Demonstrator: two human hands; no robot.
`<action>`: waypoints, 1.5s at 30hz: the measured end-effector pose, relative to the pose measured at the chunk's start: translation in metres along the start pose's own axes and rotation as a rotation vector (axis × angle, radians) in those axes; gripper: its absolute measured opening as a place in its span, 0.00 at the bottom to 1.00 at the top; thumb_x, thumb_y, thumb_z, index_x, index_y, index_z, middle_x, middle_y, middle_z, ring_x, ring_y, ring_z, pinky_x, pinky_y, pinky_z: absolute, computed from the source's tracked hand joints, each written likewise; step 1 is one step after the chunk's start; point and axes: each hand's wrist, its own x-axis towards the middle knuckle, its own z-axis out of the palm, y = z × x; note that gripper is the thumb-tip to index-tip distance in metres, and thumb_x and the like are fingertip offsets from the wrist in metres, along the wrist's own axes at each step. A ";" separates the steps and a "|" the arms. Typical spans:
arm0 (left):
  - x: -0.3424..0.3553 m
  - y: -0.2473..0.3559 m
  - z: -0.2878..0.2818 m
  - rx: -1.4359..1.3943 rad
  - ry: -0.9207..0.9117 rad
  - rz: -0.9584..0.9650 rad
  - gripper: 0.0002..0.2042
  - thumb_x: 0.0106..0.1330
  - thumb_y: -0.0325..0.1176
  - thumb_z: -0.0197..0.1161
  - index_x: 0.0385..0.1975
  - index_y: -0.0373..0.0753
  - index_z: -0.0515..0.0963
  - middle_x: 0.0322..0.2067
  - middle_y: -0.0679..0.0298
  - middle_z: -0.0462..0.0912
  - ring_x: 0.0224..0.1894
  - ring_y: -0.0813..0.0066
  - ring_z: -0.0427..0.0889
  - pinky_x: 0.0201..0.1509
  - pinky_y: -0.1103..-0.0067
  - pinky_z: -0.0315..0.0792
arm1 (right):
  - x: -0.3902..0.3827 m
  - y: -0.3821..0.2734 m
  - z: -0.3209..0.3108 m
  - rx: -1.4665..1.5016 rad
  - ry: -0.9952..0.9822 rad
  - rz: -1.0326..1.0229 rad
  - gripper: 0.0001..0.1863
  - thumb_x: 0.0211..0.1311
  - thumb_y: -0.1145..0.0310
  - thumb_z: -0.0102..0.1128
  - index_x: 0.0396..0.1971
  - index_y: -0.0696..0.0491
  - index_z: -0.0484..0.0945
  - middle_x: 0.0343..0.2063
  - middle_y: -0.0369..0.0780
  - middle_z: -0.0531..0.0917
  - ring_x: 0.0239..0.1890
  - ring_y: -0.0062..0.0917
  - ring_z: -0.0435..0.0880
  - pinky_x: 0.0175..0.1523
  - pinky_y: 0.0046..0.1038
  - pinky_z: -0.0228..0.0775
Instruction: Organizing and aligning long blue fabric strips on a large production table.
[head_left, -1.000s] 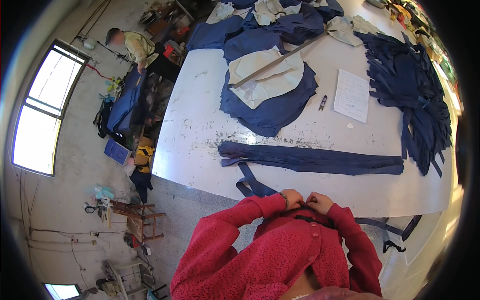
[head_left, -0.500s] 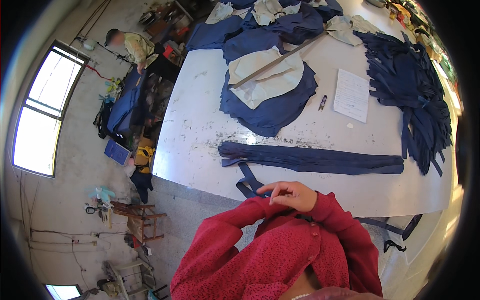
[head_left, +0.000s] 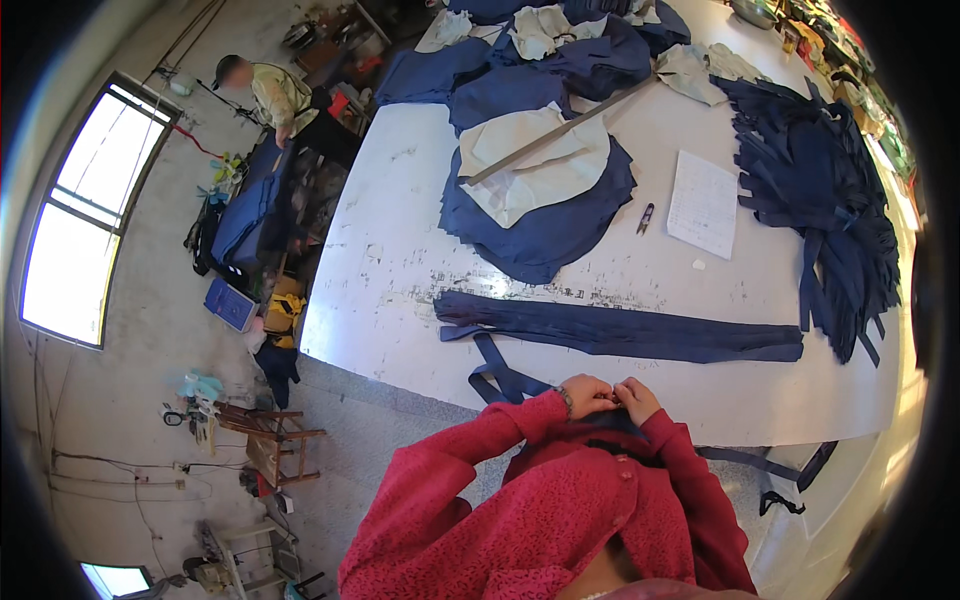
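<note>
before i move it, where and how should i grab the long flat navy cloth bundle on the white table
Probably two-handed from the near side, toward each end of the long flat navy cloth bundle: it lies crosswise, long edge facing you, and its split left end suggests loose layers.

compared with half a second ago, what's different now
The right hand, which hid the left hand from view, has drawn back rightward; now both show, fingers close together. What they grip, if anything, is unclear. The long cloth strips, paper and snips stayed put.
</note>
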 end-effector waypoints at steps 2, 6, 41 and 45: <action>0.003 0.001 -0.003 -0.009 0.001 0.040 0.12 0.54 0.40 0.60 0.30 0.38 0.77 0.28 0.57 0.79 0.32 0.60 0.78 0.37 0.73 0.70 | -0.001 0.002 0.000 -0.148 0.055 -0.075 0.16 0.62 0.59 0.45 0.30 0.59 0.72 0.24 0.45 0.79 0.27 0.30 0.78 0.35 0.27 0.68; 0.007 -0.007 0.005 -0.017 -0.023 0.087 0.12 0.54 0.40 0.60 0.31 0.37 0.77 0.29 0.57 0.79 0.33 0.61 0.78 0.37 0.73 0.70 | 0.007 0.009 -0.001 -0.214 0.038 -0.052 0.21 0.62 0.57 0.43 0.24 0.60 0.74 0.23 0.50 0.77 0.28 0.39 0.77 0.35 0.33 0.66; 0.024 0.113 -0.043 -0.054 0.700 0.326 0.05 0.59 0.28 0.56 0.32 0.35 0.74 0.25 0.59 0.72 0.24 0.65 0.72 0.27 0.78 0.66 | -0.052 -0.077 -0.052 0.102 0.330 -0.295 0.20 0.44 0.72 0.64 0.36 0.56 0.63 0.35 0.44 0.80 0.30 0.23 0.79 0.29 0.16 0.66; 0.039 0.134 -0.030 -0.136 0.566 0.478 0.05 0.58 0.27 0.55 0.32 0.35 0.74 0.26 0.59 0.72 0.27 0.62 0.74 0.28 0.75 0.67 | -0.032 -0.050 -0.020 0.022 0.589 -0.487 0.24 0.42 0.66 0.66 0.40 0.58 0.69 0.27 0.45 0.80 0.18 0.30 0.76 0.23 0.26 0.64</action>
